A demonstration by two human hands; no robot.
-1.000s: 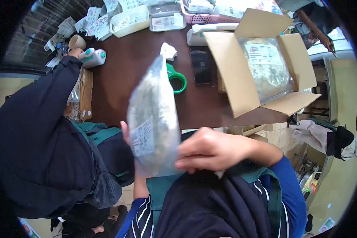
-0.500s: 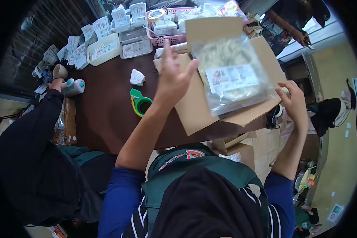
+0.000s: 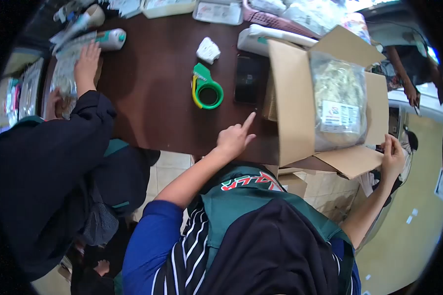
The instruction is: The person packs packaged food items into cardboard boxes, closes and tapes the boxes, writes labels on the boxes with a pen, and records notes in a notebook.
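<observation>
An open cardboard box (image 3: 295,103) stands on the right of the table with its flaps spread. In it lies a clear plastic bag (image 3: 339,81) of pale, crinkled pieces with a white printed label. My left hand (image 3: 233,141) is over the table's front edge, index finger stretched out and thumb apart, holding nothing. Beside the right-hand flaps, my right hand (image 3: 394,156) has its fingers drawn together at the flap corner; what they pinch is too small to make out. A green and yellow tape dispenser (image 3: 209,95) lies left of the box, near a dark phone (image 3: 246,78).
A white lump (image 3: 208,50) sits behind the dispenser. A white device (image 3: 255,41), a pink basket (image 3: 273,20) and a lidded container (image 3: 217,11) line the back. At left, a co-worker's hand (image 3: 87,61) rests on a plastic-wrapped package beside a white bottle (image 3: 110,39).
The view has swung left, so the box appears farther right. My left hand has come down from the box's left side to the table's front edge. My right hand stays by the flaps.
</observation>
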